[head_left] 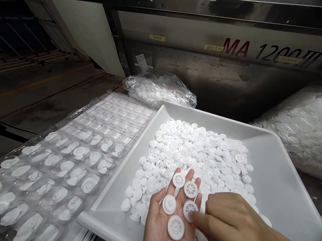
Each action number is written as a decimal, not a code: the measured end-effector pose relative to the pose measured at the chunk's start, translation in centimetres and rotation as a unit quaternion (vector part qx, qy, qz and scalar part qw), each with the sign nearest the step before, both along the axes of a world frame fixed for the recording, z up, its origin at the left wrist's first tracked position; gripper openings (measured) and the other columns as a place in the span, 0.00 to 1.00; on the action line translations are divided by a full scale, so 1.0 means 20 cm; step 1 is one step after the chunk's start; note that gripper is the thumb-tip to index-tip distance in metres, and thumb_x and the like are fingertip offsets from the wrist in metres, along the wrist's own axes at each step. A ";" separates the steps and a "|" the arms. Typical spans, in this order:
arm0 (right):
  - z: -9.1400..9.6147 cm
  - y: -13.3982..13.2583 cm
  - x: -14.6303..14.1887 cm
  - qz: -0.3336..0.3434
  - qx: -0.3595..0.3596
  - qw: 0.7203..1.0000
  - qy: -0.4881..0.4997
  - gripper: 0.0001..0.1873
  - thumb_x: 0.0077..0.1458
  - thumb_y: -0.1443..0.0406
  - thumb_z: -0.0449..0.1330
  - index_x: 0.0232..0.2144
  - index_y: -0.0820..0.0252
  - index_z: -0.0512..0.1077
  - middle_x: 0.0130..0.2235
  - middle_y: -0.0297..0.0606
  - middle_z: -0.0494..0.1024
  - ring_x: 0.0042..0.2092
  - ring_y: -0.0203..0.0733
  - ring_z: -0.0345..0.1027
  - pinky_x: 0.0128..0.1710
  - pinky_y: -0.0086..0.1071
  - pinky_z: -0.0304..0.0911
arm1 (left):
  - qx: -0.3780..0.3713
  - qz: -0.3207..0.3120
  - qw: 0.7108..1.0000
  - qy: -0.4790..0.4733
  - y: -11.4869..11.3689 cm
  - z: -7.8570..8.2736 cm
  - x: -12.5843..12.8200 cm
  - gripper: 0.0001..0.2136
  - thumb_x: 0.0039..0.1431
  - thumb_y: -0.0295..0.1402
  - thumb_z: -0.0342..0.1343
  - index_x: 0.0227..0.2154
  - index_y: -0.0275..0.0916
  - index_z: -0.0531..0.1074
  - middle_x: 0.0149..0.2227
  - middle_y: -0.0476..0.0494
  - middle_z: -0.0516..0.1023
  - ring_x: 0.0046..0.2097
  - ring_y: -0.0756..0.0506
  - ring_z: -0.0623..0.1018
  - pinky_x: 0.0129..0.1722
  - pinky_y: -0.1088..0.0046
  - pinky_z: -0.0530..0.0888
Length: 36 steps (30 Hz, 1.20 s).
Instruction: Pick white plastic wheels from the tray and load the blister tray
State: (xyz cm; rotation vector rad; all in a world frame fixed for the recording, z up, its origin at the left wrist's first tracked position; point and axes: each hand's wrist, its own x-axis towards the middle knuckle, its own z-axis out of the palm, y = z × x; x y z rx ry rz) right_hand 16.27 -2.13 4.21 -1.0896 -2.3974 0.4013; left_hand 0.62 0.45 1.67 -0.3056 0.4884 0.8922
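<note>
Above the tray (273, 186), open left hand (162, 220) bearing five plastic wheels (169, 204), curled right hand (229, 213) touching one

left hand (157, 223) palm up, fingers spread; right hand (229, 211) across it (knuckles bent)

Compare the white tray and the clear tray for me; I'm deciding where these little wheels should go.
The white tray is solid and opaque, while the clear tray is see-through. The white tray is one open basin; the clear tray is moulded into rows of small cells. The white tray holds the wheels in a loose heap; the clear tray holds them spaced out in its cells. Both are shallow plastic trays, lying side by side and holding white wheels.
</note>
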 end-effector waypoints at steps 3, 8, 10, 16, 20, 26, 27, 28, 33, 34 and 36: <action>0.01 0.01 0.04 -0.045 -0.049 0.997 0.029 0.09 0.63 0.70 0.51 0.33 0.63 0.70 0.26 0.33 0.69 0.26 0.35 0.64 0.26 0.29 0.60 | -0.012 0.016 0.999 0.039 -0.01 0.02 0.01 0.31 0.57 0.34 0.46 0.63 0.35 0.44 0.54 0.30 0.72 0.56 0.38 0.71 0.58 0.60 0.61; 0.04 0.04 0.06 -0.074 -0.109 0.988 0.080 0.14 0.64 0.70 0.49 0.25 0.60 0.63 0.23 0.29 0.65 0.24 0.30 0.59 0.24 0.25 0.55 | -0.040 0.020 0.996 0.075 0.00 0.09 0.02 0.29 0.60 0.34 0.43 0.63 0.34 0.45 0.51 0.32 0.75 0.53 0.39 0.73 0.60 0.59 0.58; 0.04 0.04 0.06 -0.073 -0.126 0.986 0.082 0.11 0.64 0.70 0.49 0.28 0.60 0.66 0.24 0.29 0.67 0.25 0.30 0.62 0.26 0.25 0.58 | -0.035 0.020 0.998 0.057 0.00 0.09 0.02 0.28 0.61 0.35 0.42 0.63 0.35 0.44 0.51 0.33 0.76 0.54 0.40 0.73 0.60 0.60 0.57; 0.04 0.02 0.08 -0.082 -0.162 0.981 0.068 0.09 0.61 0.70 0.54 0.43 0.53 0.68 0.34 0.27 0.76 0.34 0.30 0.71 0.35 0.24 0.62 | -0.024 0.013 1.000 0.005 -0.01 0.09 0.01 0.29 0.62 0.34 0.39 0.64 0.35 0.38 0.54 0.34 0.73 0.57 0.40 0.70 0.60 0.57 0.58; 0.05 0.03 0.09 -0.085 -0.158 0.982 0.059 0.06 0.61 0.70 0.55 0.39 0.54 0.68 0.31 0.26 0.74 0.31 0.28 0.69 0.31 0.23 0.60 | -0.041 0.022 0.999 -0.013 -0.01 0.08 0.00 0.28 0.62 0.35 0.39 0.64 0.35 0.43 0.53 0.33 0.73 0.56 0.39 0.70 0.59 0.58 0.61; 0.06 0.04 0.09 -0.095 -0.156 0.982 0.049 0.06 0.62 0.68 0.53 0.31 0.56 0.64 0.26 0.25 0.67 0.26 0.28 0.62 0.26 0.23 0.56 | -0.038 -0.018 0.998 -0.047 0.00 0.01 -0.02 0.20 0.59 0.37 0.44 0.49 0.35 0.72 0.55 0.32 0.70 0.59 0.35 0.66 0.57 0.59 0.62; 0.06 0.04 0.09 -0.091 -0.164 0.981 0.052 0.06 0.62 0.69 0.53 0.31 0.56 0.64 0.27 0.25 0.68 0.26 0.28 0.63 0.26 0.23 0.57 | -0.025 -0.026 0.998 -0.050 0.01 0.00 -0.03 0.19 0.59 0.38 0.44 0.48 0.35 0.73 0.56 0.33 0.70 0.59 0.35 0.66 0.58 0.59 0.61; 0.06 0.04 0.08 -0.084 -0.170 0.980 0.052 0.05 0.62 0.69 0.53 0.33 0.56 0.65 0.28 0.26 0.70 0.27 0.29 0.65 0.27 0.23 0.58 | -0.011 -0.034 0.998 -0.050 0.00 0.00 -0.03 0.19 0.60 0.38 0.43 0.47 0.37 0.73 0.56 0.35 0.70 0.59 0.36 0.66 0.59 0.59 0.60; 0.03 0.03 0.03 -0.082 -0.055 0.995 -0.001 0.09 0.63 0.63 0.52 0.34 0.57 0.69 0.27 0.32 0.72 0.28 0.34 0.67 0.26 0.26 0.61 | 0.033 -0.101 0.992 -0.070 -0.02 -0.01 0.01 0.19 0.62 0.41 0.40 0.47 0.46 0.73 0.53 0.43 0.75 0.61 0.41 0.63 0.62 0.57 0.53; 0.03 0.03 0.02 -0.089 -0.021 0.996 -0.015 0.11 0.63 0.60 0.52 0.32 0.57 0.70 0.26 0.33 0.71 0.27 0.35 0.66 0.24 0.26 0.60 | 0.035 -0.111 0.990 -0.076 -0.03 -0.01 0.02 0.19 0.62 0.41 0.39 0.47 0.46 0.73 0.51 0.42 0.76 0.61 0.42 0.63 0.62 0.58 0.52; 0.02 0.01 0.02 -0.100 0.029 0.994 -0.033 0.15 0.62 0.56 0.52 0.29 0.58 0.70 0.23 0.33 0.69 0.25 0.35 0.65 0.22 0.25 0.59 | 0.052 -0.114 0.989 -0.075 -0.05 0.00 0.04 0.20 0.63 0.40 0.37 0.48 0.44 0.72 0.48 0.40 0.78 0.60 0.43 0.65 0.62 0.58 0.51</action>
